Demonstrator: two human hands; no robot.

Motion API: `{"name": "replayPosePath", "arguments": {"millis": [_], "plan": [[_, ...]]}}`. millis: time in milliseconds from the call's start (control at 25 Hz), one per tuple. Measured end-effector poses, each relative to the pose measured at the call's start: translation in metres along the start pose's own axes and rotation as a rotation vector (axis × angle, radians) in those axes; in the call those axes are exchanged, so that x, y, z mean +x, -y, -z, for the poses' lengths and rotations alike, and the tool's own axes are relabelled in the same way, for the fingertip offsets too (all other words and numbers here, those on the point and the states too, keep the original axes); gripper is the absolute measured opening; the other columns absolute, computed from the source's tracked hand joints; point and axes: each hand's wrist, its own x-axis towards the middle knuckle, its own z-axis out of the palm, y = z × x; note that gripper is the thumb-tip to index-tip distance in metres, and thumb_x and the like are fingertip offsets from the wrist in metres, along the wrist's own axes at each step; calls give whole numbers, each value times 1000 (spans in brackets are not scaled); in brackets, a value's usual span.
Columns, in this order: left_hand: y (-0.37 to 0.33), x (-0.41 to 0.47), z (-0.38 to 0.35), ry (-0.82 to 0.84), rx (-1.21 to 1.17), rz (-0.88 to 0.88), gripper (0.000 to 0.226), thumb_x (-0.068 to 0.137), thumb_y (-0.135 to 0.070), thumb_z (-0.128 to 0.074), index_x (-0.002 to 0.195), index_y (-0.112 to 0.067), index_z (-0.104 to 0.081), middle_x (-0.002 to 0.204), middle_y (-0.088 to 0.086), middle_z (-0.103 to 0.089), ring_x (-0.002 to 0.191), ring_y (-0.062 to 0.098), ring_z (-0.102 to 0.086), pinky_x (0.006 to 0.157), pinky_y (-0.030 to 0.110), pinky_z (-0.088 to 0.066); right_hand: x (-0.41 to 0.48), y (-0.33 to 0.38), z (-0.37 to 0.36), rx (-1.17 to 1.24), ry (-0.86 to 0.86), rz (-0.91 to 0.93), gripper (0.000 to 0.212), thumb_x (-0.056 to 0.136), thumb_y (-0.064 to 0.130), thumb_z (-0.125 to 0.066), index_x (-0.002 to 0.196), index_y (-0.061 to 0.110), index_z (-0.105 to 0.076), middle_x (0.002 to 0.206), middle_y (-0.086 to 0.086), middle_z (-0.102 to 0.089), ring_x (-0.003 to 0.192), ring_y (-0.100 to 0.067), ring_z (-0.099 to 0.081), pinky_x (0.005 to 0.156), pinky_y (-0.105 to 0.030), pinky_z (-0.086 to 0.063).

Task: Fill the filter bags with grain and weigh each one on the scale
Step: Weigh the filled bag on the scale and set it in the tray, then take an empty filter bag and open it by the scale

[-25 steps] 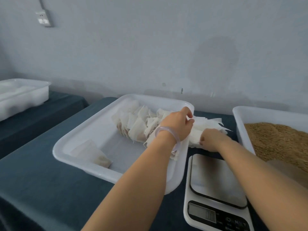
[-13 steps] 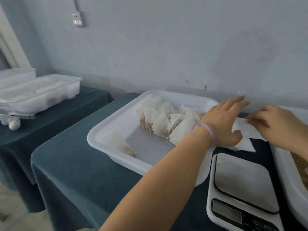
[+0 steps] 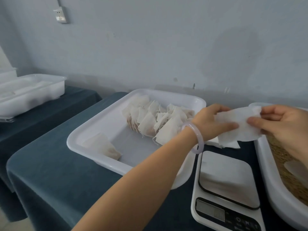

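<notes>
From the head camera I saw both hands meeting over the right half of the table (image 3: 50, 172). The left hand (image 3: 211, 121) pinched the near end of a white filter bag (image 3: 241, 125): its thumb lay flat across the front of the cloth and its fingers were curled over the top edge behind. The right hand (image 3: 283, 124) gripped the other end, thumb pressed on the front and the remaining fingers bent close together behind it. So both hands were clamped on the same bag, which hung stretched between them, clear of the table.

Directly under the left thumb lay a small heap of spare bags (image 3: 228, 145) flat on the dark blue cloth. Nearer to me than the fingers sat the scale (image 3: 225, 177), with nothing on its plate and a display too faint for me to read. Under the right palm was a white tub (image 3: 265, 165) holding brown grain (image 3: 281, 157); a pale flat thing lay on the grain and I could not tell what it was.

Beside the left wrist, which wore a pale bracelet (image 3: 196, 135), stood a white tray (image 3: 93, 130). In it, filled bags (image 3: 155, 117) were stacked in a leaning row, just next to the knuckles. One more bag (image 3: 103, 145) lay alone in the tray's near corner, well apart from the fingers.

Far out from the left hand, a second table carried a white box (image 3: 30, 90). A socket (image 3: 60, 15) was fixed high on the wall (image 3: 166, 47).
</notes>
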Motion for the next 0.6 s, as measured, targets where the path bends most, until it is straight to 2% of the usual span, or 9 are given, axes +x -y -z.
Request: {"name": "replayPosePath", "arguments": {"millis": [80, 120, 240, 320, 400, 440, 520, 600], "plan": [[5, 2, 0, 8, -11, 41, 49, 74, -12, -79, 117, -15, -56, 102, -2, -58, 96, 17, -59, 84, 31, -53, -1, 2, -4, 82, 37, -46, 56, 35, 51, -88, 84, 29, -71, 79, 4, -74, 67, -11, -71, 54, -22, -55], [7, 3, 0, 14, -50, 57, 46, 74, -7, -78, 114, -14, -55, 101, 2, -60, 92, 19, -62, 78, 30, -56, -2, 4, -6, 119, 54, -69, 45, 42, 40, -88, 80, 24, -71, 75, 3, -74, 64, -11, -71, 51, -19, -53], [5, 3, -1, 25, -233, 142, 30, 82, -4, -71, 105, -7, -53, 90, 10, -61, 64, 15, -66, 57, 22, -57, -6, 9, -10, 157, 35, -102, 19, 67, 14, -81, 76, 14, -65, 66, 3, -72, 58, -11, -69, 48, -17, -51], [6, 4, -2, 23, -218, 184, 29, 85, -11, -69, 109, -5, -54, 91, 11, -62, 54, 13, -66, 52, 20, -55, -6, 9, -10, 146, -9, -96, 13, 71, 13, -79, 69, 15, -66, 64, 3, -71, 57, -9, -68, 49, -17, -51], [8, 4, -3, 13, -114, 163, 17, 84, -15, -71, 93, -16, -56, 81, 5, -61, 48, 10, -64, 48, 17, -51, -8, 10, -9, 103, -39, -70, 12, 71, 17, -80, 64, 20, -70, 65, 6, -71, 57, -7, -67, 50, -17, -51], [9, 4, -2, 7, -84, 146, 19, 83, -14, -72, 84, -22, -54, 78, 4, -58, 45, 9, -62, 47, 16, -50, -8, 11, -9, 84, -43, -64, 12, 70, 21, -81, 65, 26, -71, 65, 8, -71, 57, -6, -67, 50, -17, -50], [9, 5, -2, -16, -109, 139, 26, 81, -10, -73, 78, -24, -52, 78, 7, -53, 46, 10, -61, 49, 17, -52, -10, 11, -9, 85, -44, -67, 13, 66, 24, -83, 70, 24, -71, 67, 13, -70, 58, -2, -66, 48, -14, -48], [9, 5, -3, -15, -125, 133, 27, 79, -6, -74, 78, -22, -52, 81, 10, -54, 53, 14, -62, 55, 22, -57, -11, 13, -8, 119, -53, -69, 20, 65, 17, -84, 75, 22, -68, 65, 15, -69, 56, -1, -66, 45, -12, -47]]}}
